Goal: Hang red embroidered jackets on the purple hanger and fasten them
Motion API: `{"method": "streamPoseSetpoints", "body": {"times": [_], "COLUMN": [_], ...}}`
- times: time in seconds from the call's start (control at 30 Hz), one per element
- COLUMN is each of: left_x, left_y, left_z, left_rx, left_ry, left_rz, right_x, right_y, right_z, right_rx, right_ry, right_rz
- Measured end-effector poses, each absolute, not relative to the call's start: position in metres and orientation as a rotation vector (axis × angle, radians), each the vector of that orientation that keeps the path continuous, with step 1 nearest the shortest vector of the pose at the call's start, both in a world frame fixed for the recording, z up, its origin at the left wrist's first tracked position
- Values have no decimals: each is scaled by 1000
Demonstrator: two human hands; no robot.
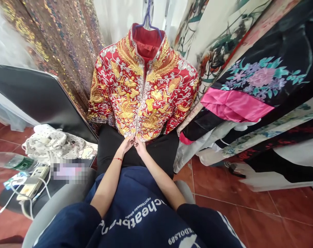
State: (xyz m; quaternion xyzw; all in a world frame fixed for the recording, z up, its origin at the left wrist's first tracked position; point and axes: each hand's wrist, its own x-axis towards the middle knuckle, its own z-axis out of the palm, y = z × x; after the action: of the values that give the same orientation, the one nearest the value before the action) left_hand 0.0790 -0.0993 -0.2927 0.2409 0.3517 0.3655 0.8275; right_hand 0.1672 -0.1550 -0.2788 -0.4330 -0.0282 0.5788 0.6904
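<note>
A red jacket [143, 86] thick with gold and silver embroidery hangs in front of me on a purple hanger [148, 19], above a black skirt [161, 148]. My left hand [127, 144] and my right hand [140, 146] meet at the bottom of the jacket's front seam. Both pinch the hem edges there, fingers pressed together. A red thread bracelet circles my left wrist. My forearms reach out from dark blue sleeves.
A black board [40, 96] leans at the left over a white dotted cloth [53, 143], a plastic bottle [13, 162] and a charger with white cables [30, 187]. Sequinned fabric [63, 44] hangs behind. Floral robes [257, 79] crowd the right. The floor [249, 210] is red tile.
</note>
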Motion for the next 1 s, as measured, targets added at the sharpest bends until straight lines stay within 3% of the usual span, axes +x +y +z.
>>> {"method": "streamPoseSetpoints", "body": {"times": [1.0], "left_x": [74], "left_y": [-95], "left_z": [-295], "left_rx": [550], "left_ry": [719], "left_rz": [835], "right_x": [158], "right_y": [-154], "right_z": [-263], "right_rx": [-956], "right_ry": [-78], "right_rz": [1305]}}
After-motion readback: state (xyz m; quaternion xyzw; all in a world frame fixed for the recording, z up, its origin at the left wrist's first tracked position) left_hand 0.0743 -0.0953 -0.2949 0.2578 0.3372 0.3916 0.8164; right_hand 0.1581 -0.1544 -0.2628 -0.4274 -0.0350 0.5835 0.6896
